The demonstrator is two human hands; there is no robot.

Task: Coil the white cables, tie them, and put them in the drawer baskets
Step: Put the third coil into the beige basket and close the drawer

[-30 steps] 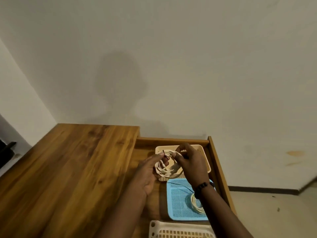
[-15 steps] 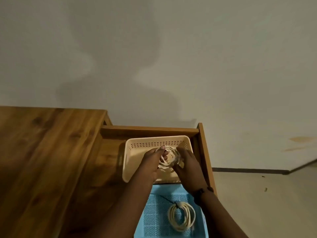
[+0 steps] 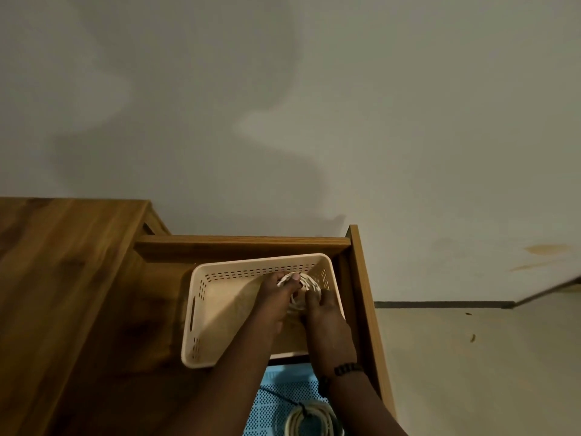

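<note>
Head view: both hands (image 3: 298,306) gripping half-hidden white cable coil (image 3: 309,283) inside cream basket (image 3: 201,309), second coil (image 3: 309,420) cut off below.

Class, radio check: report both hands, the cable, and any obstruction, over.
Left hand and right hand both grip the white cable coil, low inside the beige basket. Second coil lies in blue basket. Nothing in the way.
</note>
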